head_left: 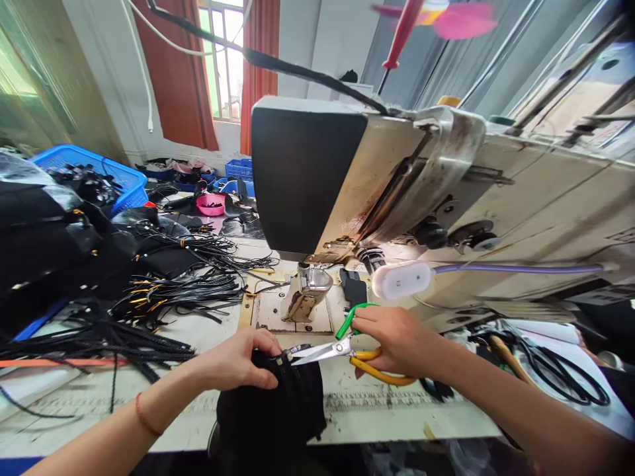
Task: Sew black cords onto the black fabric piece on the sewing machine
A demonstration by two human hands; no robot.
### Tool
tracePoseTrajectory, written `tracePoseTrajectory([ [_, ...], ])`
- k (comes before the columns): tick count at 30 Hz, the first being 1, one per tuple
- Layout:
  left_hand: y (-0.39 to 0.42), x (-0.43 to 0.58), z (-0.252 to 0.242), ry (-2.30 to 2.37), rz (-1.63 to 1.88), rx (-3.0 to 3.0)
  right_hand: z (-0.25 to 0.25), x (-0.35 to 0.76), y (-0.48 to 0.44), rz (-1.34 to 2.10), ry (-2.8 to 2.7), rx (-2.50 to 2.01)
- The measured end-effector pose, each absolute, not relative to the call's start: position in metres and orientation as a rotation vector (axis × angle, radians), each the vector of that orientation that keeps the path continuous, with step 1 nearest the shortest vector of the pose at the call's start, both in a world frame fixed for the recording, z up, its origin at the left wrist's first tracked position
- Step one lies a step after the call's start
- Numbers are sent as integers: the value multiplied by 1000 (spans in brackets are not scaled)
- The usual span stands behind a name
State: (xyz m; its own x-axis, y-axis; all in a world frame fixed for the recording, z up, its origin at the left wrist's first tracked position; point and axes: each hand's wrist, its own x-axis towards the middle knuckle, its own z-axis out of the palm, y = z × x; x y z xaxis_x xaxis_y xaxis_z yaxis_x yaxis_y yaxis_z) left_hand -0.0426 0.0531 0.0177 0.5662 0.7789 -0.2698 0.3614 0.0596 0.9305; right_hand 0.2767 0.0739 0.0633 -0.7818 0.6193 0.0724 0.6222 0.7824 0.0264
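Note:
My left hand (pixel 238 360) pinches the top edge of a black fabric piece (pixel 278 406) that hangs over the table's front edge. My right hand (pixel 397 337) grips scissors (pixel 342 347) with a green and a yellow handle. Their open silver blades point left at the fabric's top edge, beside my left fingertips. Just behind both hands stands the sewing machine (pixel 397 172), with its presser foot (pixel 307 291) over the needle plate.
Bundles of black cords (pixel 163 297) and black fabric piles (pixel 49 244) cover the table's left. Blue baskets (pixel 99 168) stand behind them. A small white lamp (pixel 401 279) juts from the machine. Black-handled scissors (pixel 560 373) lie at right. The white table (pixel 387 410) edge runs along the front.

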Motion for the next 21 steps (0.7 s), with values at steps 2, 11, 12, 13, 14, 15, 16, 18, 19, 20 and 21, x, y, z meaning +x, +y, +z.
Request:
tracePoseTrajectory([
  [2,53,-41,17,997,409,1550,62,279,77,-198,-2902,-927],
  [11,53,-36,16,944,370,1607,70,275,91,-176,-3045,-796],
  [12,53,-36,16,938,368,1612,71,273,92,-172,-3059,-796],
  [13,53,-35,16,934,368,1615,72,272,92,-163,-3070,-787],
  [14,53,-35,16,931,369,1615,73,271,92,-151,-3082,-772],
  [15,53,-35,15,930,371,1615,73,271,92,-134,-3093,-755],
  [16,53,-34,14,929,373,1614,72,271,92,-117,-3102,-737],
  [18,53,-35,12,929,376,1611,70,270,92,-86,-3113,-713],
  [19,53,-35,11,931,375,1610,68,270,91,-75,-3110,-713],
  [20,53,-35,10,934,372,1612,65,270,90,-68,-3103,-719],
  [21,53,-36,10,939,369,1616,63,270,88,-66,-3092,-728],
])
